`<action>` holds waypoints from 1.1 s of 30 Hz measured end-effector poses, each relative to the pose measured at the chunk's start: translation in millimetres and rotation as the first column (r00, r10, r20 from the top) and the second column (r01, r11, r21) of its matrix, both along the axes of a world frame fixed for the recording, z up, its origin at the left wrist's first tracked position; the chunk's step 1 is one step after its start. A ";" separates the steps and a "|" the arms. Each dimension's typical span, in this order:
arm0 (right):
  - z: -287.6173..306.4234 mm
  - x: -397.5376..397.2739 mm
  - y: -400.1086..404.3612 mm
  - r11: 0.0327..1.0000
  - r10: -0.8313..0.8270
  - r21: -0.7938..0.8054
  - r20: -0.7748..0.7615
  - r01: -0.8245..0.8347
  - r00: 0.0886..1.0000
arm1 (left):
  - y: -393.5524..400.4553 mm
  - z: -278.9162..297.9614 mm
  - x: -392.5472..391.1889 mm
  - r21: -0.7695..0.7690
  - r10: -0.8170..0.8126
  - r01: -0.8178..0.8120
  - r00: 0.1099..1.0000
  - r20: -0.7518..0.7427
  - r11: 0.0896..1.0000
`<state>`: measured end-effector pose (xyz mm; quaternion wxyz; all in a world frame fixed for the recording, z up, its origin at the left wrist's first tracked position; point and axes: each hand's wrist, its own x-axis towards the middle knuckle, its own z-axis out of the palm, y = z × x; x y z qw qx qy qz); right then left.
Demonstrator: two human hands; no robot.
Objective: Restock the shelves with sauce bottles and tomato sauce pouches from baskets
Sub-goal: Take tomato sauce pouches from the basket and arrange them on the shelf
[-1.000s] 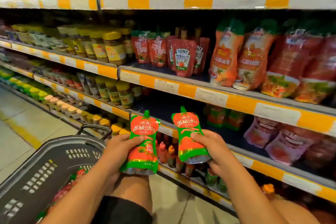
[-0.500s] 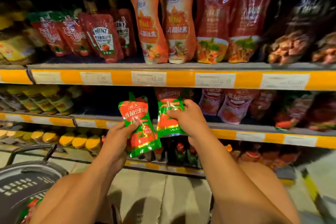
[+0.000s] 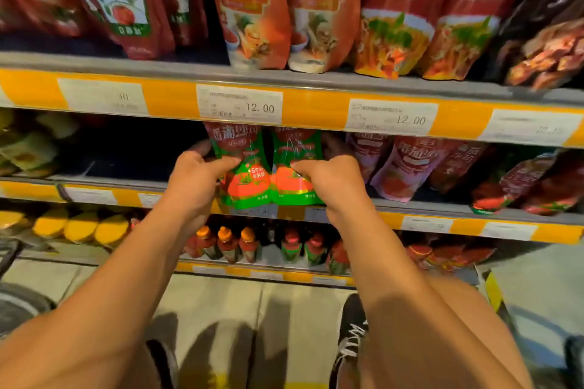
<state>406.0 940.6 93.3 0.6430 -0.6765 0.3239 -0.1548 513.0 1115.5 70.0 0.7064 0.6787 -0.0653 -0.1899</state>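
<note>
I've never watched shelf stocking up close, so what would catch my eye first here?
Two green and red tomato sauce pouches, the left pouch and the right pouch, sit side by side at the middle shelf's front edge. The left hand and the right hand each grip one. Above, tall orange sauce bags crowd the upper shelf.

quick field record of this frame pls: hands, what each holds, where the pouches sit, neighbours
left hand: grip on the left green pouch
right hand: grip on the right green pouch
pouch position: side by side, upright, at the front of the middle shelf, tops hidden behind the upper price rail
right neighbours: pink-red pouches
shelf above: Heinz pouch, orange sauce pouches
shelf below: small sauce bottles
released: not yet
</note>
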 end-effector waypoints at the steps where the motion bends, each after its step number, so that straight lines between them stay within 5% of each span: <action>1: -1.2 0.9 -0.6 1.000 -0.022 -0.011 -0.008 0.021 1.000 | -2.0 -2.5 2.9 -0.012 0.006 -0.006 1.000 0.001 1.000; 9: -14.4 15.8 -6.6 0.982 -0.181 0.037 -0.071 0.184 0.981 | -16.6 -6.8 20.1 -0.123 0.052 -0.042 0.995 0.079 0.991; 16: -25.2 27.2 3.7 0.968 -0.176 -0.152 0.144 0.198 0.974 | -29.9 -16.9 32.3 -0.182 0.031 -0.019 0.998 0.061 0.983; 23: -38.7 31.5 -10.5 0.976 -0.166 -0.112 0.160 0.185 0.973 | -37.3 -31.8 38.0 -0.057 -0.060 0.068 0.989 0.138 0.996; 28: -32.9 25.8 -13.4 0.933 -0.070 -0.353 0.026 0.075 0.997 | -32.3 -34.8 38.1 0.083 -0.124 0.109 0.969 0.212 0.991; 31: -35.9 14.3 -21.6 0.948 -0.091 -0.314 -0.119 0.050 0.989 | -26.8 -33.3 36.9 0.221 -0.159 0.102 0.954 0.255 0.970; 33: -35.7 11.5 -20.0 0.885 -0.120 -0.465 -0.136 0.043 0.984 | -22.7 -32.6 38.6 0.325 -0.184 0.084 0.939 0.290 0.942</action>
